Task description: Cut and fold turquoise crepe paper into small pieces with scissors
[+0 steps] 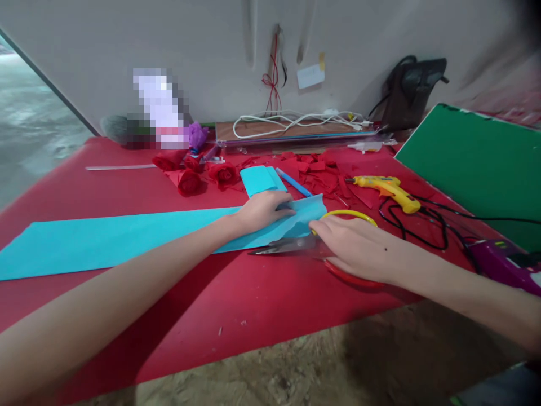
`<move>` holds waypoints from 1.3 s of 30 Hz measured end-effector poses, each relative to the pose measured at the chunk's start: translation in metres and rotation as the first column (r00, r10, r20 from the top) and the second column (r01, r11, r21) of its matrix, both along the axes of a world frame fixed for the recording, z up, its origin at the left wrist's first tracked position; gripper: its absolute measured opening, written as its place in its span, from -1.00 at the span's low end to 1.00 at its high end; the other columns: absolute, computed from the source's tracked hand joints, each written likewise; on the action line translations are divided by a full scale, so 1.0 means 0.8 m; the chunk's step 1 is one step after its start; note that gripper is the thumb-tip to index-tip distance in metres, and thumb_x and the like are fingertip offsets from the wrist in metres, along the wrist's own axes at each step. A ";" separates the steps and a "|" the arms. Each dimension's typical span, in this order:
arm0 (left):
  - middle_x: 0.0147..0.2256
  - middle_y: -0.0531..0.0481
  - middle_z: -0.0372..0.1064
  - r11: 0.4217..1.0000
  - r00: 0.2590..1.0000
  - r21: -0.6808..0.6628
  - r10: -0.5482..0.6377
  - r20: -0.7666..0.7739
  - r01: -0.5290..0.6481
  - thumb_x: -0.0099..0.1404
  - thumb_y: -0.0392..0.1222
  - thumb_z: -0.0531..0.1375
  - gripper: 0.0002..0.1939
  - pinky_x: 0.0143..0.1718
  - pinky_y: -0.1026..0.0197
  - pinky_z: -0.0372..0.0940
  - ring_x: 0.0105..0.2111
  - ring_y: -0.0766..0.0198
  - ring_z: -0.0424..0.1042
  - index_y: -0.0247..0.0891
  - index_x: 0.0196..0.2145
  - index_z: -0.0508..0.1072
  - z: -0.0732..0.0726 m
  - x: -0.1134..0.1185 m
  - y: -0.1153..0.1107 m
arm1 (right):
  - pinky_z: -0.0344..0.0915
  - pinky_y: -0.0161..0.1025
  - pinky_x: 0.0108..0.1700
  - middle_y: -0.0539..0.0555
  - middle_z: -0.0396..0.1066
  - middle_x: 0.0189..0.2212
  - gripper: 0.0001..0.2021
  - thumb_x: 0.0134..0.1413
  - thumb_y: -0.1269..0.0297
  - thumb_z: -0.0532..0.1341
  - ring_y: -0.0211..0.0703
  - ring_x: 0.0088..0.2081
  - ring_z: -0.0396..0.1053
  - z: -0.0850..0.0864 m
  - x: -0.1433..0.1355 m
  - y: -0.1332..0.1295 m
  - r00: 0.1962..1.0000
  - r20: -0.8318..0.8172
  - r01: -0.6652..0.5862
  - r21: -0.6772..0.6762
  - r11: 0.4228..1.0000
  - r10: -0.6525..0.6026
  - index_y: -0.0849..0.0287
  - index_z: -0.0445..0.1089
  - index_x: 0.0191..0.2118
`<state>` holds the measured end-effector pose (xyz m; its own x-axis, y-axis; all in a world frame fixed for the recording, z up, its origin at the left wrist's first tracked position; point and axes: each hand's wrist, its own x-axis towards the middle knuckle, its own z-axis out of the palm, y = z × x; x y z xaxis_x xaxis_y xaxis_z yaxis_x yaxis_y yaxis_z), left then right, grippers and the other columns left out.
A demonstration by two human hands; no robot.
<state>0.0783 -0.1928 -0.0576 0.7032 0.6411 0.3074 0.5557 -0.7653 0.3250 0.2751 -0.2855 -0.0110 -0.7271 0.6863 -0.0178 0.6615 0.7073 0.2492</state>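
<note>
A long strip of light blue crepe paper (127, 239) lies across the red table, its right end ragged and slightly lifted. My left hand (265, 211) is closed on the strip near that end, fingers curled over it. In my right hand (353, 242) is a pair of scissors (291, 245) with one yellow and one red handle loop. The blades point left and lie along the strip's near edge, just below my left hand. Behind my left hand sits a folded piece of the same blue paper (258, 179), with a blue pen (293, 181) beside it.
Red paper flowers (188, 181) and red paper scraps (310, 164) lie toward the back. A yellow glue gun (391, 189) with a black cord rests at right, near a green board (477, 169) and a purple device (502, 262). A white cable (291, 125) runs along the wall.
</note>
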 end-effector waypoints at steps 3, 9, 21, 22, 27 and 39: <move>-0.42 0.01 0.37 1.000 1.000 0.002 0.022 0.014 -0.022 0.22 -0.12 0.09 -0.82 -0.40 0.29 0.13 -0.40 0.27 0.32 -0.30 -0.39 0.36 -0.002 0.003 0.000 | 0.11 -0.23 -0.39 0.08 0.29 -0.40 -0.77 -0.04 0.29 0.12 -0.07 -0.35 0.31 -0.001 0.002 0.003 1.000 -0.003 0.013 -0.026 1.000 -0.013 0.25 0.18 -0.22; -0.40 0.01 0.37 1.000 1.000 0.005 0.008 0.021 -0.008 0.21 -0.14 0.11 -0.84 -0.36 0.30 0.14 -0.36 0.28 0.32 -0.29 -0.38 0.36 -0.003 0.004 0.002 | 0.15 -0.22 -0.34 0.14 0.31 -0.32 -0.70 -0.06 0.32 0.14 -0.05 -0.28 0.31 -0.002 0.013 0.004 1.000 -0.011 0.019 -0.094 0.995 -0.020 0.28 0.18 -0.16; -0.39 0.01 0.37 1.000 1.000 -0.001 0.016 0.022 -0.016 0.23 -0.17 0.08 -0.85 -0.37 0.29 0.15 -0.36 0.28 0.32 -0.30 -0.37 0.36 0.000 0.007 -0.001 | 0.12 -0.22 -0.37 0.08 0.29 -0.36 -0.77 -0.04 0.29 0.12 -0.06 -0.31 0.31 -0.003 0.001 0.009 0.999 -0.031 0.001 -0.082 0.997 -0.004 0.23 0.15 -0.22; -0.39 0.00 0.37 1.000 1.000 -0.003 0.014 0.021 -0.014 0.23 -0.17 0.08 -0.85 -0.37 0.29 0.15 -0.36 0.28 0.32 -0.30 -0.37 0.36 0.000 0.007 -0.001 | 0.12 -0.22 -0.37 0.08 0.29 -0.35 -0.77 -0.04 0.28 0.12 -0.06 -0.32 0.31 -0.003 0.001 0.009 1.000 -0.030 -0.002 -0.088 0.996 -0.001 0.22 0.15 -0.22; -0.40 0.01 0.37 1.000 1.000 -0.012 0.019 0.014 -0.019 0.22 -0.16 0.10 -0.86 -0.35 0.28 0.15 -0.36 0.28 0.32 -0.29 -0.37 0.37 0.000 0.007 0.001 | 0.11 -0.23 -0.38 0.08 0.29 -0.37 -0.74 -0.05 0.32 0.12 -0.08 -0.34 0.31 -0.001 0.007 0.004 1.000 -0.013 0.003 -0.110 0.994 -0.005 0.24 0.16 -0.19; -0.38 -0.01 0.38 1.000 1.000 -0.002 0.014 0.022 -0.014 0.23 -0.19 0.07 -0.86 -0.35 0.29 0.15 -0.36 0.28 0.32 -0.30 -0.35 0.37 -0.002 0.007 0.001 | 0.08 -0.24 -0.41 0.09 0.29 -0.38 -0.77 -0.06 0.30 0.13 -0.08 -0.35 0.30 -0.004 -0.007 0.007 0.999 -0.040 -0.035 -0.071 0.997 0.032 0.24 0.17 -0.23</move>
<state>0.0839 -0.1922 -0.0588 0.6874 0.6513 0.3214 0.5587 -0.7569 0.3391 0.2697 -0.2803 -0.0140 -0.7508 0.6595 -0.0371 0.6453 0.7444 0.1717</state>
